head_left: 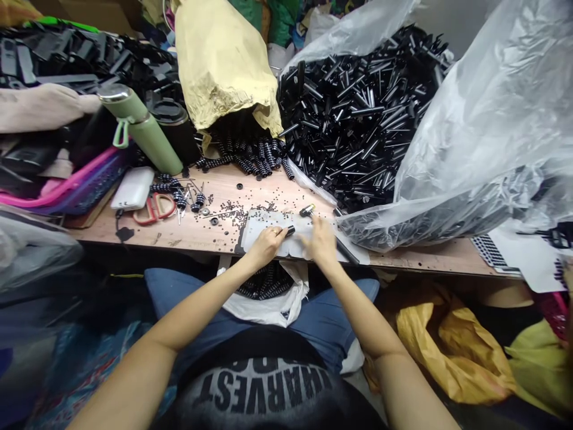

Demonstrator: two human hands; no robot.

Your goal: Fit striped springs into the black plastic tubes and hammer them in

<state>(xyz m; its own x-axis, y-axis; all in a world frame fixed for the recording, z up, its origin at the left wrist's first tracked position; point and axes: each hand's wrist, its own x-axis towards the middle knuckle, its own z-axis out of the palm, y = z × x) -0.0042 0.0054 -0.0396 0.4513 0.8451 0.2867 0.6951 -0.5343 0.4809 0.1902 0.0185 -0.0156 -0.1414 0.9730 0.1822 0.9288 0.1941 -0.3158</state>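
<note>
My left hand is closed around a short black tube, whose end sticks out past the fingertips above a grey plate at the table's front edge. Just right of it, my right hand has its thumb and fingers apart, slightly blurred. It lies over what looks like a small hammer: a metal head with a yellowish end shows beyond the fingers, and a thick black handle shows at the wrist side. The hand hides the part between. Many tiny dark beads are scattered left of the plate.
A clear plastic bag spills black tubes at right. Ribbed black pieces come from a yellow sack. At left are a green bottle, red scissors and a white power bank. A white bag hangs at my lap.
</note>
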